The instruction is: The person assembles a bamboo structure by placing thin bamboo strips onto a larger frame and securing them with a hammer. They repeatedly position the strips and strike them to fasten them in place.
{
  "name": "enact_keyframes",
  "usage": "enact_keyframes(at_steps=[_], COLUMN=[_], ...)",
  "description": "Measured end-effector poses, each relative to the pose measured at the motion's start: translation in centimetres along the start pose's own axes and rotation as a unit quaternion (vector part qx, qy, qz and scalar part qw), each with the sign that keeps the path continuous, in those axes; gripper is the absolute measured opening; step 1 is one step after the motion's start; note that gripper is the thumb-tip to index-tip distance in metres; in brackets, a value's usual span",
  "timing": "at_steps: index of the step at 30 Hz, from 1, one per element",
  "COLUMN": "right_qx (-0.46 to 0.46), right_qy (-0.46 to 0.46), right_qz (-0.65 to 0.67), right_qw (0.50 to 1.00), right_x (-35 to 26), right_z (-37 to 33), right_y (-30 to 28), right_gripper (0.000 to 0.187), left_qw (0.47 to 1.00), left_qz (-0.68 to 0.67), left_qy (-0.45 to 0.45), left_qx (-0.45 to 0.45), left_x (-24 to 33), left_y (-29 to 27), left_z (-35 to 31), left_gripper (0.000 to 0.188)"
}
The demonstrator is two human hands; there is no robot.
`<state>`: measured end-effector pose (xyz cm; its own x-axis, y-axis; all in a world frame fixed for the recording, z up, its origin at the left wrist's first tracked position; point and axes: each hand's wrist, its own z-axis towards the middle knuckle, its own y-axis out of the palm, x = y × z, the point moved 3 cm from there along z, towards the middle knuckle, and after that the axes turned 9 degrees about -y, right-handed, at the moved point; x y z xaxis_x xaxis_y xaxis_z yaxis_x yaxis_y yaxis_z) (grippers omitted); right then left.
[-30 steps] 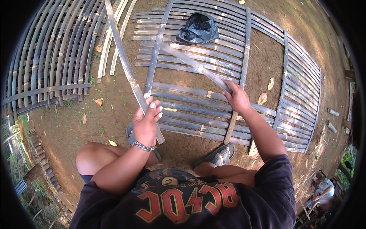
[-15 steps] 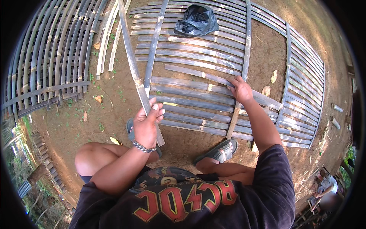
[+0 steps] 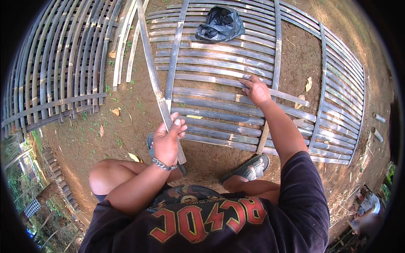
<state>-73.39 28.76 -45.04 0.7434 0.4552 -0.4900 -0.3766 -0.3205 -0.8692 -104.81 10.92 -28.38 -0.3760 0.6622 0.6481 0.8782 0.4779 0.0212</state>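
Observation:
My left hand [image 3: 168,141] is closed around a long bamboo strip [image 3: 152,76], which slants away from me past the left crossbar [image 3: 172,67] of a bamboo slat panel [image 3: 202,103]. Over that panel, my right hand [image 3: 256,90] is closed on a loose bamboo slat [image 3: 211,79], its fingers and thumb at the slat's edges. This slat's left end reaches the left crossbar; its right end sticks out past the right crossbar [image 3: 276,50] over bare soil. Whether it rests on the crossbars or hovers just above them, I cannot tell.
A black plastic bag [image 3: 220,26] lies on the panel's far part. Another bamboo panel [image 3: 55,63] stands at left, with loose strips [image 3: 122,46] beside it. Two short bamboo pieces [image 3: 377,135] lie at right. A person [image 3: 366,211] is at the lower right edge.
My right hand has shifted left with the slat, bringing its left end to the left crossbar and lining it up more closely with the other slats. My left hand keeps its hold on the strip.

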Motion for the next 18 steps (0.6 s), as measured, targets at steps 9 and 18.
enact_keyframes(at_steps=[9, 18], right_qx=[-0.064, -0.067], right_qy=[0.044, 0.053], right_qz=[0.052, 0.031], right_qw=[0.996, 0.996], right_x=[-3.3, -4.3], right_z=[4.1, 5.1], right_y=[4.2, 4.8], right_gripper=[0.040, 0.041], left_qw=[1.000, 0.999], left_qz=[0.003, 0.021], left_qy=[-0.025, -0.020], left_qx=[0.015, 0.014], left_x=[0.1, -0.3], left_y=[-0.6, -0.7], left_z=[-0.9, -0.7], left_gripper=[0.044, 0.051])
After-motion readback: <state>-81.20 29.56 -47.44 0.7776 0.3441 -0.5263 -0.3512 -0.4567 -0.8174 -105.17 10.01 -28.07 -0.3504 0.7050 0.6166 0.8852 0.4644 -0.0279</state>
